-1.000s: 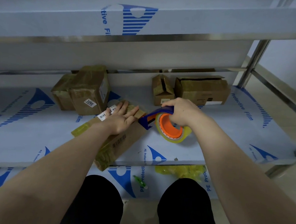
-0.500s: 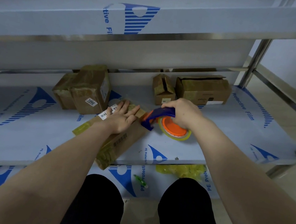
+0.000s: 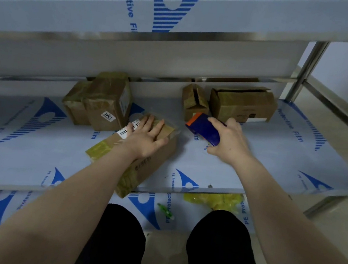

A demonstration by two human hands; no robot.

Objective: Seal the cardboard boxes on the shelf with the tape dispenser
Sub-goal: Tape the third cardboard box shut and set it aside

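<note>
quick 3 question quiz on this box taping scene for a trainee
1. True or false: the left hand lies flat on the long box.
2. The right hand grips: A scissors, B tape dispenser, C marker?
3. Fill in: the label on the back-left box reads ____.
Key: 1 true; 2 B; 3 7202.

tape dispenser (image 3: 203,128) blue, orange edge; cardboard boxes (image 3: 242,104) brown; shelf (image 3: 283,159) pale grey, blue-striped logos
</note>
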